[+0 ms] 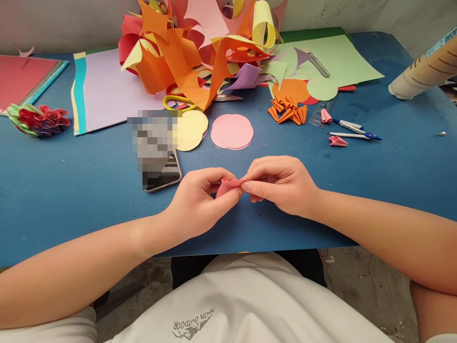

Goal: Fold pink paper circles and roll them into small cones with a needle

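Note:
Between both hands is a piece of pink paper (228, 185), with a small rolled curl at its left end. My left hand (200, 200) is closed on the curled end, thumb in front. The fingertips of my right hand (282, 183) pinch the paper's right end. Just beyond the hands lies a stack of pink paper circles (232, 131), and left of it some yellow paper circles (193, 131). Two rolled pink paper pieces (325, 116) sit to the right, near a compass (357, 136).
Paper scraps (185, 52) are heaped at the back, over scissors (182, 101). A phone (167, 174) lies left of centre. Orange paper cones (289, 112) and a green sheet (342, 59) are at back right. A cup (421, 71) stands far right; a paper flower bundle (39, 119) lies left.

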`<act>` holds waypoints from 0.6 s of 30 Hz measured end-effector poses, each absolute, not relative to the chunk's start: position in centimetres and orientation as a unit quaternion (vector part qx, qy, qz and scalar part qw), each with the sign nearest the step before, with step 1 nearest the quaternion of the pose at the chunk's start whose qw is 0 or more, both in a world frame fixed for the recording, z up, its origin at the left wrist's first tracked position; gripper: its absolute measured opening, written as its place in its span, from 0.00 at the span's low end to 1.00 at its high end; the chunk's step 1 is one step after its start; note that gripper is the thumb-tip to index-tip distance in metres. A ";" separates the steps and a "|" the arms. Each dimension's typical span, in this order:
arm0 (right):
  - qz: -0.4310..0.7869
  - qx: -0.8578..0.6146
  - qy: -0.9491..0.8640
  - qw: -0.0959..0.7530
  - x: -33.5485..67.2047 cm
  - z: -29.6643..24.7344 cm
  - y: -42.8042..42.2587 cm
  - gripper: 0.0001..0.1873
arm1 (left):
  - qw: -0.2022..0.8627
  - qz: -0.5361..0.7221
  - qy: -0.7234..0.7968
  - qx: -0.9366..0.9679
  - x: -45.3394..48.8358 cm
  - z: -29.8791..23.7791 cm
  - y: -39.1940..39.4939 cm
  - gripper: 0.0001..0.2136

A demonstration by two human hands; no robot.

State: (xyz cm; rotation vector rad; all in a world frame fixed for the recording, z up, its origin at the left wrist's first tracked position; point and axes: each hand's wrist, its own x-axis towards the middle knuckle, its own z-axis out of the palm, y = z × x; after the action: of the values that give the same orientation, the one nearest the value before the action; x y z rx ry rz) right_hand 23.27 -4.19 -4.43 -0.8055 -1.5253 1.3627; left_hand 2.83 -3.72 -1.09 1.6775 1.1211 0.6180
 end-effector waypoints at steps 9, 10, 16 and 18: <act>0.511 -0.337 -0.642 0.461 23.3 -4.4 -4.3 0.04 | 0.492 0.258 0.461 0.692 2.5 -1.1 -3.7 0.05; 0.503 -0.340 -0.646 0.463 23.3 -4.4 -4.3 0.04 | 0.489 0.257 0.463 0.693 2.5 -1.0 -3.7 0.05; 0.493 -0.348 -0.650 0.461 23.4 -4.5 -4.3 0.02 | 0.491 0.240 0.479 0.687 2.7 -0.7 -3.7 0.08; 0.497 -0.353 -0.646 0.459 23.3 -4.6 -4.3 0.03 | 0.498 0.240 0.473 0.686 2.8 -0.7 -3.7 0.09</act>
State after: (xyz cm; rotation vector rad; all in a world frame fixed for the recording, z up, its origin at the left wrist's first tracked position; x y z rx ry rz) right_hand 23.32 -4.28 -4.59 -0.8702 -1.5919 1.2237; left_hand 2.78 -3.73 -0.72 1.6597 1.1453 0.5801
